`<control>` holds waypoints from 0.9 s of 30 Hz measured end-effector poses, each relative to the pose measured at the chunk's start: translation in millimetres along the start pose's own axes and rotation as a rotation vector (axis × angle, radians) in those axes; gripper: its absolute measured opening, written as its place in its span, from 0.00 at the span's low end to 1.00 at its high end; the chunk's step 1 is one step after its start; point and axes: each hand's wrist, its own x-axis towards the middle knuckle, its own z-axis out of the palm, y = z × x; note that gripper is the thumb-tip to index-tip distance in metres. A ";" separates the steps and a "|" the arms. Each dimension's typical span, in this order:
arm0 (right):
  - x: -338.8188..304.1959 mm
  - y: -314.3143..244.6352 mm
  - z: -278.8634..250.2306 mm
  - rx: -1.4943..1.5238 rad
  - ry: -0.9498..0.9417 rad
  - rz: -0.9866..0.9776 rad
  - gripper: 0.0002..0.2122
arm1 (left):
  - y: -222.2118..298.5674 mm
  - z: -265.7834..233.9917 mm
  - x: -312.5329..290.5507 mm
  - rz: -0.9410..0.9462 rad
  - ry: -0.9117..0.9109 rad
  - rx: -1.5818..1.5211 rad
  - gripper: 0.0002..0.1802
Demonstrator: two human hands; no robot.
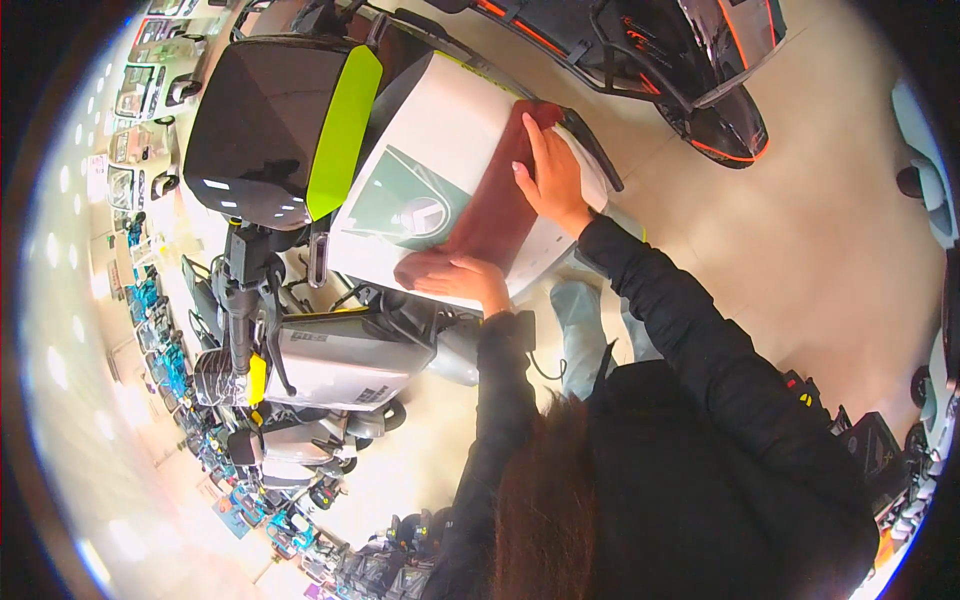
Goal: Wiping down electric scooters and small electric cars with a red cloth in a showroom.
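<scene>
A dark red cloth point(497, 205) stretches across the white body panel point(450, 105) of an electric scooter. My right hand point(556, 180) lies on the cloth's far right end, fingers spread and thumb apart. On its near left end rests my left hand point(462, 281), fingers stretched out and flat. The cloth bunches a little beside the left fingertips. Left of the cloth, a grey-green patch with a round white emblem point(424, 216) marks the panel. A glossy black cover point(262, 130) with a lime-green edge point(343, 133) stands further left.
A handlebar grip with a brake lever point(272, 345) sticks out at the left, over a silver scooter point(345, 362). At the far right stands a black scooter with orange trim point(715, 120). Many more vehicles line the left side. Pale tiled floor point(790, 250) lies to the right.
</scene>
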 end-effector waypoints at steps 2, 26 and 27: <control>-17.6 5.6 3.5 -0.055 0.017 0.003 0.30 | -15.2 4.8 -15.0 0.069 -0.005 0.011 0.38; -115.4 -114.2 20.1 0.008 -0.298 -0.060 0.26 | -52.7 -87.6 45.1 0.046 -0.247 -0.112 0.23; -101.2 -126.1 26.3 0.040 -0.244 -0.137 0.26 | -47.4 -90.5 65.8 0.045 -0.180 -0.105 0.24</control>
